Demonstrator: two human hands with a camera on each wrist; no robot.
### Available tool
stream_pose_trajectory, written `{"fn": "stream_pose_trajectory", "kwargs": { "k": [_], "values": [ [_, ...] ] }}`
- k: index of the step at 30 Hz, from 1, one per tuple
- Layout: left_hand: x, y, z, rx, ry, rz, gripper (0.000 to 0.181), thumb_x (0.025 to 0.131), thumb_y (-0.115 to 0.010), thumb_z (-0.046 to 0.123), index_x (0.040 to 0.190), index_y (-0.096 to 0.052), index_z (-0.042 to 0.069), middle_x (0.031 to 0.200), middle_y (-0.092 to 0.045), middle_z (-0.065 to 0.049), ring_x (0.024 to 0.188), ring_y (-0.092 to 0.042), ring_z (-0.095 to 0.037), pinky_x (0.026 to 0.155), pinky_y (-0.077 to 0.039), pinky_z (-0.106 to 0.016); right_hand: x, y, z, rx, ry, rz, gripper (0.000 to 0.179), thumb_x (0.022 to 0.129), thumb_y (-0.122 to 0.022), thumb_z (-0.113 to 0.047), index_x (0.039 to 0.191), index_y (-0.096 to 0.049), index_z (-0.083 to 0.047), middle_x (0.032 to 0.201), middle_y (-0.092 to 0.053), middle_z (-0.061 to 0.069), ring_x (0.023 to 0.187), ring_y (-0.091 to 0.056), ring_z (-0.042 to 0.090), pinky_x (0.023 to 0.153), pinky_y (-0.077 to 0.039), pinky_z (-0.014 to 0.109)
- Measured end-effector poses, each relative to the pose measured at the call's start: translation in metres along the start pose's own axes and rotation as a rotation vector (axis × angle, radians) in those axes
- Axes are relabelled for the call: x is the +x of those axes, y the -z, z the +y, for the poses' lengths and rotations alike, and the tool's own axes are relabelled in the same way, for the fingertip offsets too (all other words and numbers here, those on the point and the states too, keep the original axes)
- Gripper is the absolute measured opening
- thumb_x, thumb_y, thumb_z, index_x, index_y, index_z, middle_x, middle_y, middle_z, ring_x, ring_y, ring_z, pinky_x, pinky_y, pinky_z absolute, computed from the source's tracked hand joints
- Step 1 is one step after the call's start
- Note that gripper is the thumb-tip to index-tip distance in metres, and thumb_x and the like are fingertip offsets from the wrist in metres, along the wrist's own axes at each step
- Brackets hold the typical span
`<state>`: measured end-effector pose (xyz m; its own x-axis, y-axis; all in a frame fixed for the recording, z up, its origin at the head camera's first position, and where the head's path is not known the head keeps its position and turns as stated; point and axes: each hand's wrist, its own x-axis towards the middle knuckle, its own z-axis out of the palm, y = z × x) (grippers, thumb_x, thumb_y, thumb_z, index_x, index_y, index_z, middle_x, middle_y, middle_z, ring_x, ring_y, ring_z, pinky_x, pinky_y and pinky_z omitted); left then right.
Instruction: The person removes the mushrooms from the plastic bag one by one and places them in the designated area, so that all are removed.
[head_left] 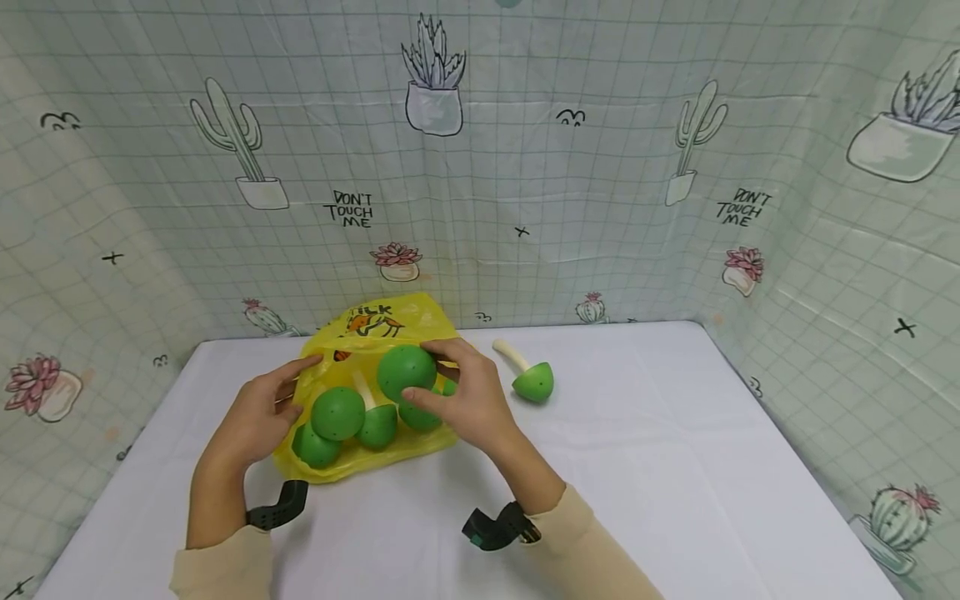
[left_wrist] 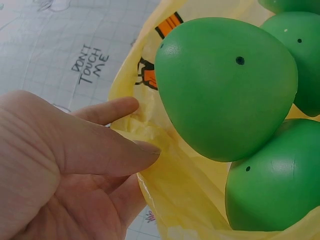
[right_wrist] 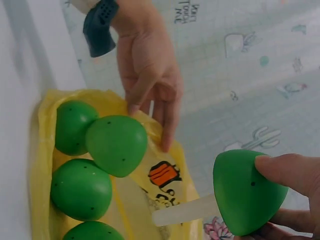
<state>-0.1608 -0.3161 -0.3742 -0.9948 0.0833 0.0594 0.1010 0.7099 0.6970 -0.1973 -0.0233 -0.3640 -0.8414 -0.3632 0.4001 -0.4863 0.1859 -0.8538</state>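
Note:
A yellow plastic bag [head_left: 345, 471] with printed lettering lies spread on the table, its mouth held wide. My left hand [head_left: 258, 412] pinches the bag's left rim, thumb on the inner side and fingers outside, as the left wrist view shows. Above the bag, my right hand [head_left: 476, 396] grips a green mushroom-shaped piece [right_wrist: 245, 192] by its rounded, black-dotted head; its pale stem [right_wrist: 187, 210] points toward the bag. Several similar green pieces [head_left: 337, 414] sit inside the bag, most of their stems hidden. Another mushroom-shaped piece [head_left: 534, 383] lies on the table to the right of the bag.
The table has a white cloth [head_left: 675, 467]. Behind and at both sides hangs a gridded curtain [head_left: 495, 183] printed with cacti and words. Dark wrist cameras [head_left: 495, 529] are strapped on both wrists.

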Motion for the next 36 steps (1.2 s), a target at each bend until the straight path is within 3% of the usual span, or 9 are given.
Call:
{"fn": "stream_pose_trajectory", "kwargs": {
  "k": [9, 22, 36],
  "values": [
    [-0.001, 0.000, -0.001, -0.006, -0.002, 0.004, 0.071, 0.095, -0.055, -0.019, 0.160, -0.041, 0.003, 0.159, -0.037, -0.036, 0.137, -0.045, -0.060, 0.107, -0.046, -0.067, -0.003, 0.018, -0.012, 0.050, 0.006, 0.020, 0.058, 0.085, -0.087, -0.003, 0.136, -0.063, 0.006, 0.133, -0.063, 0.016, 0.128, -0.062, 0.031, 0.104, -0.055, 0.031],
    [-0.003, 0.000, -0.001, -0.006, 0.010, 0.007, 0.071, 0.095, -0.053, -0.019, 0.161, -0.039, 0.003, 0.158, -0.039, -0.036, 0.137, -0.046, -0.059, 0.107, -0.046, -0.066, -0.008, 0.048, -0.008, 0.109, 0.015, 0.100, 0.059, 0.085, -0.085, 0.001, 0.139, -0.061, 0.007, 0.136, -0.062, 0.018, 0.129, -0.060, 0.031, 0.107, -0.052, 0.027],
    [0.000, 0.000, 0.002, -0.003, 0.013, 0.011, 0.071, 0.096, -0.053, -0.019, 0.161, -0.039, 0.003, 0.158, -0.039, -0.035, 0.137, -0.046, -0.059, 0.107, -0.046, -0.066, -0.005, 0.085, 0.010, 0.156, -0.068, 0.242, 0.058, 0.089, -0.082, 0.001, 0.141, -0.057, 0.008, 0.140, -0.059, 0.020, 0.130, -0.061, 0.032, 0.102, -0.055, 0.024]
  ]
}}
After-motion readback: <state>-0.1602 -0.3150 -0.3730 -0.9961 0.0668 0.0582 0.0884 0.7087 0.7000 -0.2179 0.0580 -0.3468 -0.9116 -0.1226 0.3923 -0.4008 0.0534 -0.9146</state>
